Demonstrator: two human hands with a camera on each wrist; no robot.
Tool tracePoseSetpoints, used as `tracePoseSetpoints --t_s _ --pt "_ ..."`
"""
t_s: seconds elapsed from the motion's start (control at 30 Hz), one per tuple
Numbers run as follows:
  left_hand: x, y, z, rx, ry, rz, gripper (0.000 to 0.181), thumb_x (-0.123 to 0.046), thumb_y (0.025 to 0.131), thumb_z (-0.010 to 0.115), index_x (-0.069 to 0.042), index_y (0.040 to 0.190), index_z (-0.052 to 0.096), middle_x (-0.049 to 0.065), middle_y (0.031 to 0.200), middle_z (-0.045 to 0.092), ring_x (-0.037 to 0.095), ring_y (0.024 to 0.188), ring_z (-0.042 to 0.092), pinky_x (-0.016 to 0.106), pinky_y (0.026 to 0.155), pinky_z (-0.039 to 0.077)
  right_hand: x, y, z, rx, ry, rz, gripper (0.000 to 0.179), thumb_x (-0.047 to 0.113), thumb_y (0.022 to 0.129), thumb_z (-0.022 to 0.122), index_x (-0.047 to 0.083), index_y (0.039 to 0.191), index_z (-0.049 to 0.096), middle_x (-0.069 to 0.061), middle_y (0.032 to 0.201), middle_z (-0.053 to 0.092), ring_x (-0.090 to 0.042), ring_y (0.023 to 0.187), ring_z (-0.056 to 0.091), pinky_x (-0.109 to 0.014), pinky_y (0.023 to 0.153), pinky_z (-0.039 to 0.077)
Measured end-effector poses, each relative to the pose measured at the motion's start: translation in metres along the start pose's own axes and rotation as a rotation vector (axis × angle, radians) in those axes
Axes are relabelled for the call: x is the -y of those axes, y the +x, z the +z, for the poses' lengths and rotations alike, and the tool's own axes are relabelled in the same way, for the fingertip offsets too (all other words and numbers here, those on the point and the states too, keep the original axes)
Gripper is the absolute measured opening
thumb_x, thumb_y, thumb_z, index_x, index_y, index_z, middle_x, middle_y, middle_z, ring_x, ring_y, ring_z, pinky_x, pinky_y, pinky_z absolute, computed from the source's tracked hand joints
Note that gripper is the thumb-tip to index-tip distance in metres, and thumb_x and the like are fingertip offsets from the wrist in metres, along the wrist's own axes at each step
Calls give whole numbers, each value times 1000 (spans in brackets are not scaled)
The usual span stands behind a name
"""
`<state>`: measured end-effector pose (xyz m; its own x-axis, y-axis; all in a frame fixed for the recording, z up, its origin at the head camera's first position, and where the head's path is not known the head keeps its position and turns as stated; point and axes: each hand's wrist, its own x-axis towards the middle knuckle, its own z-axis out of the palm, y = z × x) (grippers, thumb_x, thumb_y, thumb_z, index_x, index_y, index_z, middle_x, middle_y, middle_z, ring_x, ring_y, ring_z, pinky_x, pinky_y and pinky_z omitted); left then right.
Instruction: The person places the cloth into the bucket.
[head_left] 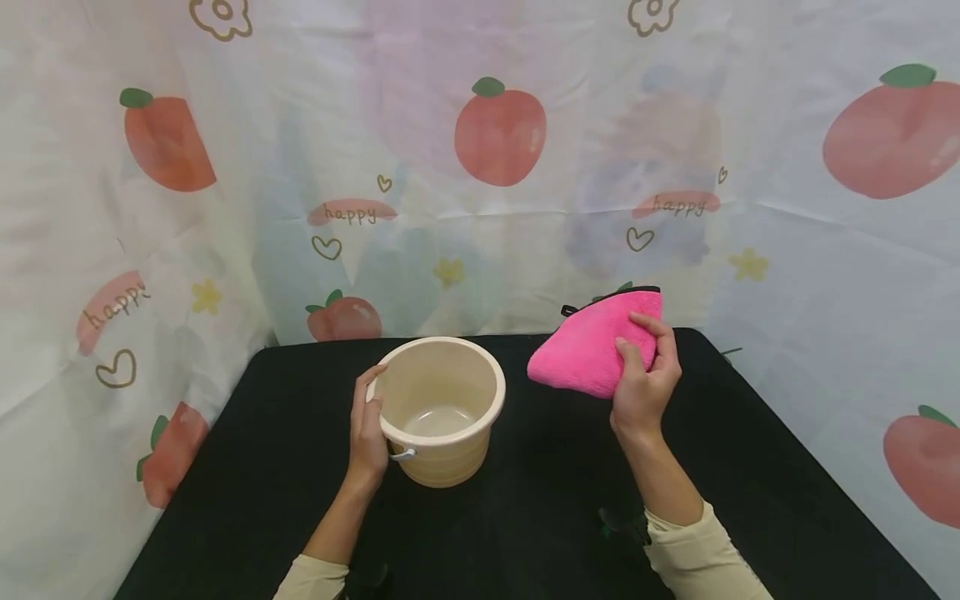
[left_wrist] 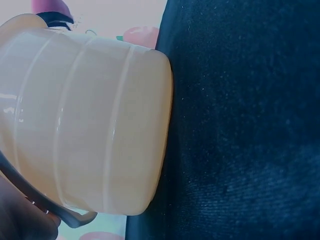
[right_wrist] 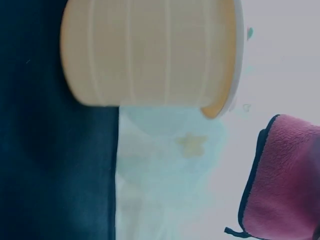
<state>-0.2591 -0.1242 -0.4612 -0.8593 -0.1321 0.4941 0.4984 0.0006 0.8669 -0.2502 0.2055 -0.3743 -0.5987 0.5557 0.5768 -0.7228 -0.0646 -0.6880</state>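
A person's left hand [head_left: 367,433] grips the rim of a cream bucket [head_left: 446,463], which stands upright on a black-covered table [head_left: 300,450], its pale handle [head_left: 403,455] hanging just beside the wrist. The right hand [head_left: 647,385] pinches a folded pink cloth [head_left: 581,354], edged in black, above the table and to the bucket's right, the 2 items apart. Behind hangs a peach-print curtain [head_left: 525,250] lettered "happy."

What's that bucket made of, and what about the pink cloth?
The cream bucket looks like hard, smooth plastic with a slight shine: light glints on its ridged wall. The pink cloth looks like soft, fuzzy fabric, perhaps microfiber or fleece, because the right wrist view shows a fluffy surface. The exact fibre can't be told.
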Motion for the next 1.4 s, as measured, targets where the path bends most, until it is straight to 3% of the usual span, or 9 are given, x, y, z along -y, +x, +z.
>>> tracePoseSetpoints --t_s 0.2,0.43,0.53,0.67,0.83,0.97,1.07,1.27,1.4 --pt "9 1 -2 9 10 21 47 -9 103 30 -7 145 49 12 148 47 32 130 47 52 106 33 7 -4 15 19 75 -18 31 -4 95 56 -5 124 63 -20 125 56 -30 105 57 -33 79 51" --pt "10 2 -1 10 14 20 47 -9 102 30 -4 145 48 15 148 46 35 131 45 53 107 31 14 -7 38 44 201 -34 30 -5 94 53 -3 122 63 -6 162 30 -32 137 40 -34 82 53" --pt "10 2 -1 4 11 25 47 -8 102 30 -4 145 49 15 148 46 34 130 45 52 107 31 15 -9 47 41 217 -17 29 -3 95 53 -1 122 63 -15 148 44 -33 118 53 -34 78 54" --pt "9 3 -1 2 11 26 48 -8 101 30 -4 145 49 14 147 47 34 129 47 52 105 33 14 -10 55 39 233 -1 29 -1 96 55 0 124 63 -23 124 54 -31 100 59 -34 76 54" --pt "1 2 1 10 -6 19 49 -3 101 28 5 146 45 27 147 44 47 129 43 60 105 30 14 -15 60 50 231 9 29 -2 95 56 0 123 64 -22 124 55 -32 103 59 -35 77 55" --pt "-20 -2 3 7 1 18 48 0 99 29 12 144 43 33 146 42 52 128 42 61 104 30 12 -20 64 69 229 19 29 -2 95 56 1 123 65 -22 126 55 -34 106 58 -36 78 55" --pt "-31 -4 4 5 16 11 48 0 99 29 13 142 43 32 145 43 49 126 44 55 104 33 11 -26 68 93 240 20 31 -1 95 55 2 124 65 -21 128 54 -34 109 56 -37 80 55" --pt "-34 -5 4 -6 24 0 47 -1 98 30 11 142 45 27 145 45 31 125 47 31 102 35 7 -37 75 218 272 -5 37 -3 93 52 1 128 63 -19 130 53 -34 112 54 -37 83 53" --pt "-33 -4 4 9 23 19 47 0 99 30 12 143 44 30 146 44 35 129 46 30 104 34 7 -41 77 294 260 -21 40 -2 93 52 5 130 64 -18 131 53 -34 115 52 -37 85 52"
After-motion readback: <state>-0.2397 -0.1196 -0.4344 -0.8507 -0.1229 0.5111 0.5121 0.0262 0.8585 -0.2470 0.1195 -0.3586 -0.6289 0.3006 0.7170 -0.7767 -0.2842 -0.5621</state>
